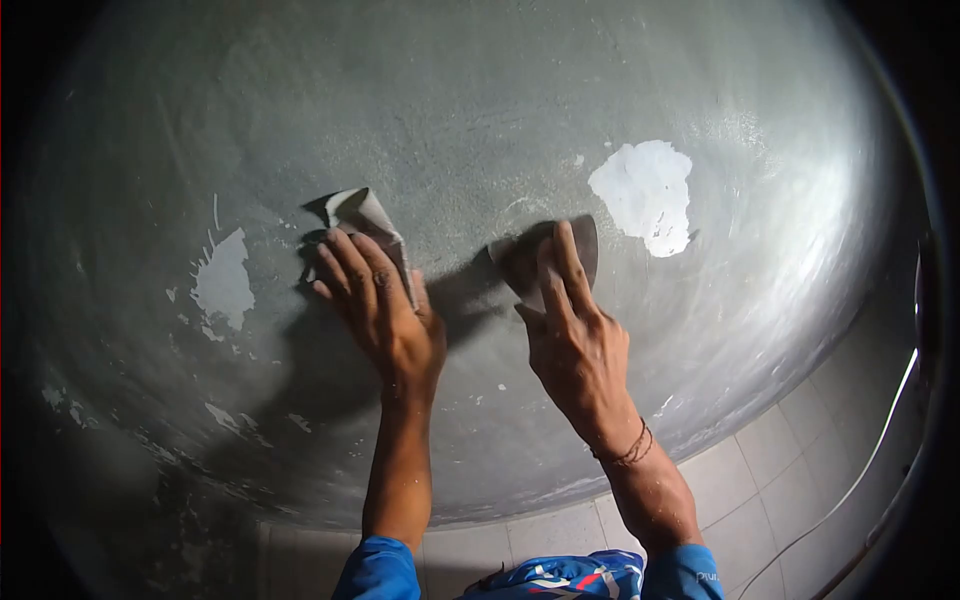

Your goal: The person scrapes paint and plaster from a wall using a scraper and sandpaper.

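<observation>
Grip closed, the left hand (388,310) holds a folded sheet (364,213) and the right hand (582,345) a scraper (518,264) against the wall (450,110), left of a white patch (648,195), where tilting too steeply could, I reckon, gouge it.

And here's the scraper (518,264), dark and broad, flared edge upward, flat to the grey wall (450,110)! Left of it and slightly higher, the folded sheet (366,210): pale face showing, darker underneath, sharply creased, a corner peaking at the top. The wall itself, mottled and scuffed, shows a big ragged white patch (648,198) just right of the scraper, a smaller white patch (224,280) well to its left.
</observation>
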The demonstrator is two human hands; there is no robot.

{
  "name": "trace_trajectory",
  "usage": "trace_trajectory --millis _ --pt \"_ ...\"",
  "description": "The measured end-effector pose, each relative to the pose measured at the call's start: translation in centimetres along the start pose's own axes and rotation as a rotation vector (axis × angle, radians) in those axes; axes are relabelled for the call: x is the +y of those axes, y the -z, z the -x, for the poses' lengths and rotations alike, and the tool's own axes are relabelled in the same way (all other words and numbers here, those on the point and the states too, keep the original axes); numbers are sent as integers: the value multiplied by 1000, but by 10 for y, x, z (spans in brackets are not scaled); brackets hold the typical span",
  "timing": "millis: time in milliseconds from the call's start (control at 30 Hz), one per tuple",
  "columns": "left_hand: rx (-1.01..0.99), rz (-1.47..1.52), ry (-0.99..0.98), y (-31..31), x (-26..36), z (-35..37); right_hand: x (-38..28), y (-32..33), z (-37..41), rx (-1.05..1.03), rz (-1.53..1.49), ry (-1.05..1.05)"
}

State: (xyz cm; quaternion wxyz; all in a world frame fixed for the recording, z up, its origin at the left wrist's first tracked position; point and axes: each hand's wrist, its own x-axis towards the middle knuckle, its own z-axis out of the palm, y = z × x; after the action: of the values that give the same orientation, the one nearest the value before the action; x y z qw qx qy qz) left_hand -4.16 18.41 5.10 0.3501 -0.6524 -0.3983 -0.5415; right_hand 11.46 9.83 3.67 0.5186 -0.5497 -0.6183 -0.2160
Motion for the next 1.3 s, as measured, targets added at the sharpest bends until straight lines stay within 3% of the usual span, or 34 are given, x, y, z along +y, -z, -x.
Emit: trace_trajectory --millis 233,367,433,500,600,967,1133,1167,1200,1300 --pt "-71 -58 -72 7 -3 4 -14 -1 -7 28 30 57" --pt "-37 35 -115 3 -13 7 -31 7 -29 -26 38 -68" --pt "-55 6 -93 5 -17 5 -23 4 -19 56 80 66" --pt "0 15 -189 3 -23 7 -17 -11 -9 87 89 75" --pt "-12 55 -156 2 -20 5 -36 -5 -37 105 125 24" --pt "35 69 -141 6 -29 7 -34 0 -14 55 -14 29" --pt "30 33 -63 13 -44 11 -45 -11 -10 35 12 -99" --pt "30 36 -66 15 -44 14 -42 -11 -10 52 4 -88" --pt "29 39 -42 15 -45 16 -31 -22 8 110 0 80" --pt "33 16 -16 7 -52 19 -44 -28 0 88 48 0"
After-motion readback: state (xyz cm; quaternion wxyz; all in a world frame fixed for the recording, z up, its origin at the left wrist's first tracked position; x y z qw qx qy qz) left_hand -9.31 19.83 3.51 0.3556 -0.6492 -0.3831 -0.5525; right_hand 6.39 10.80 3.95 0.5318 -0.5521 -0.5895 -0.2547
